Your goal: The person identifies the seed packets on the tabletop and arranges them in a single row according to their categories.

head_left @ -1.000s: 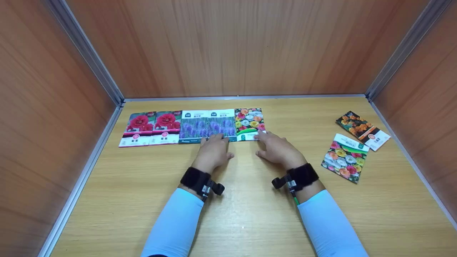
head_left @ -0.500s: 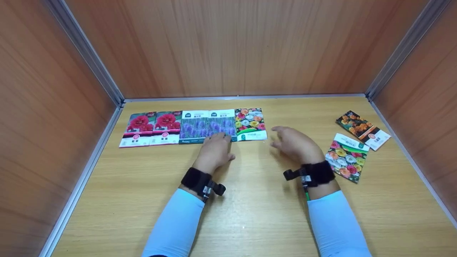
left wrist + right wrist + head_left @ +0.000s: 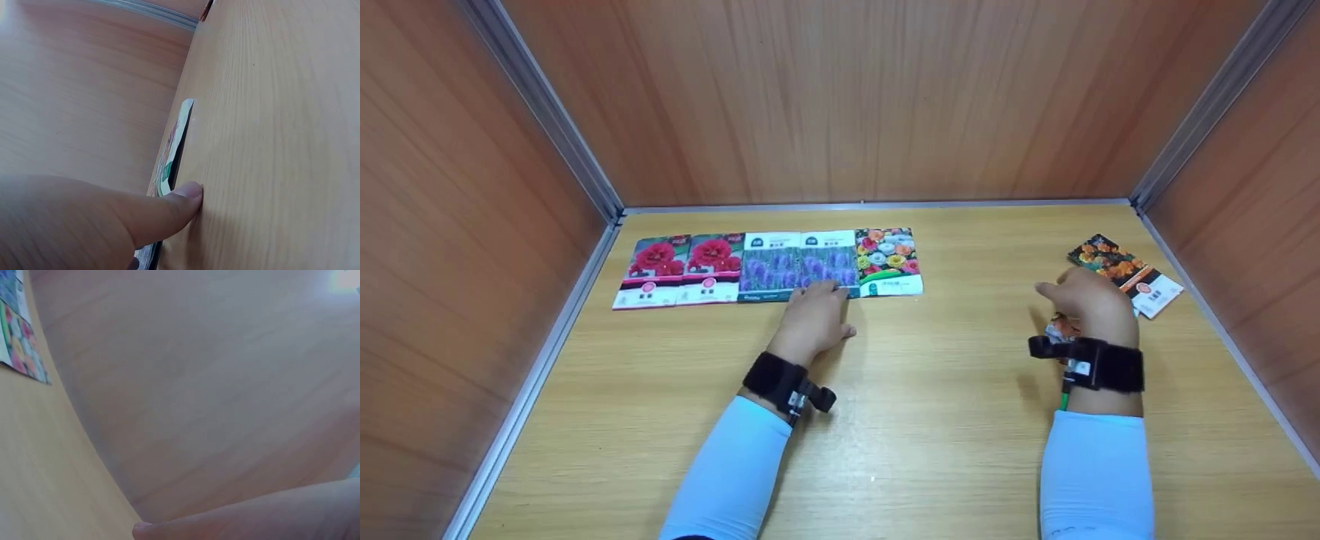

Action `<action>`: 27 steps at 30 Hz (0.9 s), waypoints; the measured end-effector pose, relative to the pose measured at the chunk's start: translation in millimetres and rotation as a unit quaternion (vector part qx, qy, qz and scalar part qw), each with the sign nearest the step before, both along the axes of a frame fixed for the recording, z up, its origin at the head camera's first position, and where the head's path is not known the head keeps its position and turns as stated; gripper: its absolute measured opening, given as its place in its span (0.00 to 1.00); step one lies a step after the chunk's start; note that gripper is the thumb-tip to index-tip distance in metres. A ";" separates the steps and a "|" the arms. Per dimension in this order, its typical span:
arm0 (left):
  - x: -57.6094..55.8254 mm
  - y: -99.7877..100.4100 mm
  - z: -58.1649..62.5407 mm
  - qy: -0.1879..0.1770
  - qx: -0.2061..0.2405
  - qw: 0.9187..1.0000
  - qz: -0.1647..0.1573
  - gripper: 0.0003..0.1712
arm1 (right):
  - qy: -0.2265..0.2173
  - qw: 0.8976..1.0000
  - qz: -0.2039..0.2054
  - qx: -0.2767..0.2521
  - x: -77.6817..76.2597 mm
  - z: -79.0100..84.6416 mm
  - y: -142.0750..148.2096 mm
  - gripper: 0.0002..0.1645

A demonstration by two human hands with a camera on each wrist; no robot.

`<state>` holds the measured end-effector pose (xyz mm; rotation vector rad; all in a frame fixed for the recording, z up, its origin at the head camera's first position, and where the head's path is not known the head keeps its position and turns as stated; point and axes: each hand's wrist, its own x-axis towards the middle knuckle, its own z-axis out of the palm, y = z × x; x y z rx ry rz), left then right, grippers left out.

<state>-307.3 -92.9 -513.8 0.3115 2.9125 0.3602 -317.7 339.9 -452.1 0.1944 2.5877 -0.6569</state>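
Note:
Flower seed packets lie in a straight row on the table: two with red blooms (image 3: 711, 266), two with lavender (image 3: 771, 266), and one with multicoloured blooms (image 3: 886, 259) at the right end. My left hand (image 3: 812, 319) rests its fingertips on the lower edge of the lavender packets; its thumb (image 3: 163, 211) shows in the left wrist view. Over on the right, my right hand (image 3: 1099, 304) hovers above a loose multicoloured packet (image 3: 1059, 327), mostly hidden beneath the hand and wrist strap. Its thumb points left, apart from the packet. Beyond its fingers lies an orange-flower packet (image 3: 1156, 292), slanted.
Wood-grain panels stand on three sides, with the back panel (image 3: 862, 105) close behind the row. A metal strip (image 3: 1222, 330) edges the table on the right, near the orange-flower packet. Both wrists carry black straps with small cameras.
My right hand has left the multicoloured packet at the row's end and moved right, over the loose packets. The left hand has stayed on the lavender packets.

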 end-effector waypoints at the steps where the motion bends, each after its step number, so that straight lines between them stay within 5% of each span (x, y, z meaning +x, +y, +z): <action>1: 0.0 0.3 -0.1 -0.001 -0.002 1.000 0.000 0.46 | -0.008 1.000 0.004 -0.003 0.9 -0.4 4.5 0.57; 6: -0.2 0.9 -0.7 0.000 -0.005 1.000 -0.001 0.46 | -0.026 0.999 0.001 -0.030 0.8 -7.2 9.6 0.57; 19: 0.8 1.0 -1.7 -0.002 0.001 1.000 0.002 0.45 | 0.066 0.990 0.089 -0.084 -31.6 -45.1 -55.3 0.38; 27: 0.1 0.3 -2.5 -0.002 0.002 1.000 -0.005 0.45 | 0.051 0.995 -0.001 -0.089 -26.0 -33.6 -27.5 0.36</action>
